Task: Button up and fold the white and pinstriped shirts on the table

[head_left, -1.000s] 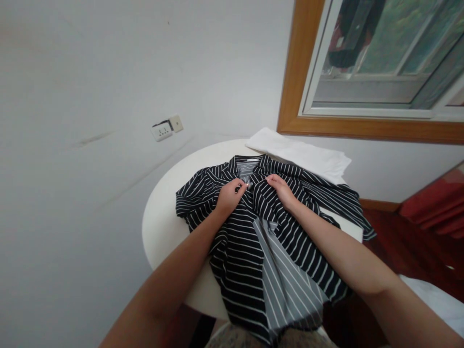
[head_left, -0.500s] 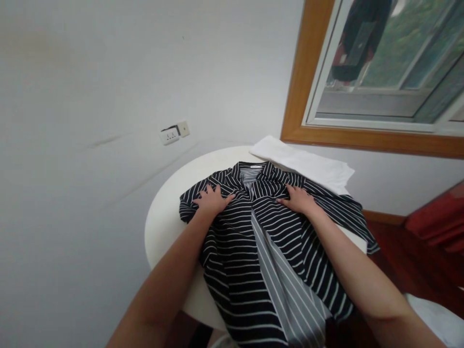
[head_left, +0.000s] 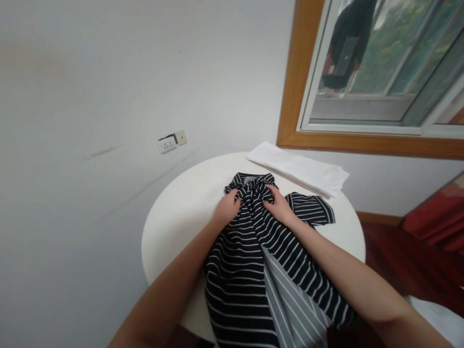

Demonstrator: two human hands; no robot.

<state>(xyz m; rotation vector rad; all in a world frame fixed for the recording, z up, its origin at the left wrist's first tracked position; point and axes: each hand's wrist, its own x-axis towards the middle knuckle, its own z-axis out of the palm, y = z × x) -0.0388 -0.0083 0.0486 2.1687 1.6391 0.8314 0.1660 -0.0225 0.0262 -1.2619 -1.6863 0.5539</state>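
Observation:
A black shirt with white stripes (head_left: pixel 237 261) lies front up on the round white table (head_left: pixel 174 217), its collar toward the wall and its lower part hanging over the near edge. My left hand (head_left: pixel 229 207) is closed on the bunched cloth at the left shoulder, just below the collar. On the other side, my right hand (head_left: pixel 278 203) grips gathered cloth near the collar. Between the hands the fabric is drawn into folds. One sleeve (head_left: pixel 311 209) sticks out to the right on the table. The front falls open lower down, showing the grey striped inside.
Folded white cloth (head_left: pixel 297 166) lies at the table's back right. Behind it are a white wall with a socket (head_left: pixel 167 144) and a wood-framed window (head_left: pixel 290 96). Red fabric (head_left: pixel 437 217) hangs at the right, and something white (head_left: pixel 435 314) is at the lower right.
Both hands have moved inward and closed on the shirt, where before they lay spread flat on it. The shoulders are bunched together, and the right sleeve has been drawn in from the table edge.

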